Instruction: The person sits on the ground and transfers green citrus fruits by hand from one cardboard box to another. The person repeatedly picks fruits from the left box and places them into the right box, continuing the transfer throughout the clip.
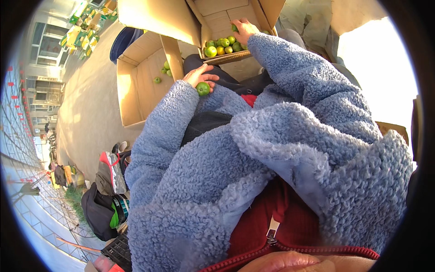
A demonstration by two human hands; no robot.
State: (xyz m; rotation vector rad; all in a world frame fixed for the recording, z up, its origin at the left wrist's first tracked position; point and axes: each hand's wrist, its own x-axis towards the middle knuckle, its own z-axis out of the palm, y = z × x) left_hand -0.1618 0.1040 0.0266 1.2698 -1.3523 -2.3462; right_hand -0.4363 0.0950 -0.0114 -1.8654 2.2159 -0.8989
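Observation:
My left hand [203, 77] is palm up near my lap, its fingers loosely around a green round fruit [203, 88]. My right hand [244, 31] reaches into the upper cardboard box [217, 23], with its fingertips on a small green fruit [234, 28]. Below that hand, several green and yellowish fruits [225, 43] lie along the box's near side. To the left stands a second open cardboard box [139, 81]; a few green fruits [157, 80] rest on its bottom. Part of what lies under my right hand is hidden.
A dark blue tub [123, 44] stands behind the left box. Shoes [114, 171], a dark bag [98, 210] and a black plastic crate [117, 253] lie at the lower left. Stacked cartons [81, 39] are farther off at the upper left. My legs are between and below the boxes.

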